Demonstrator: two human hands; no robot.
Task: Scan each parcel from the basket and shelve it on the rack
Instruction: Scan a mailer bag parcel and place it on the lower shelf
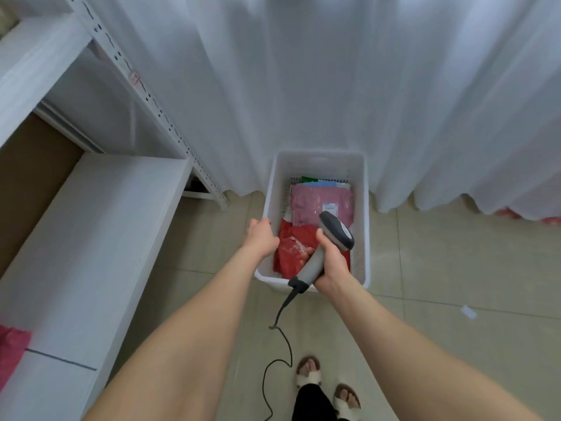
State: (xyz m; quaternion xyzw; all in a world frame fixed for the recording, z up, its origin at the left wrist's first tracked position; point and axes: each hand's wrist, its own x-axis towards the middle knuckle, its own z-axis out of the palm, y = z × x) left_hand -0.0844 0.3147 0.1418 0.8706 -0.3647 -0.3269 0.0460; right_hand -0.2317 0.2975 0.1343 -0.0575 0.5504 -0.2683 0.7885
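Observation:
A white plastic basket stands on the tiled floor in front of me. Inside lie a red parcel at the near end and a pink parcel with a white label behind it; more parcels show at the far end. My left hand reaches over the basket's left rim, its fingers hidden inside near the red parcel. My right hand grips the handle of a grey corded barcode scanner over the basket, its head toward the pink parcel.
A white metal rack with wide shelves runs along the left, a pink parcel on its near end. A white curtain hangs behind the basket. The scanner cable trails across the floor by my sandalled feet.

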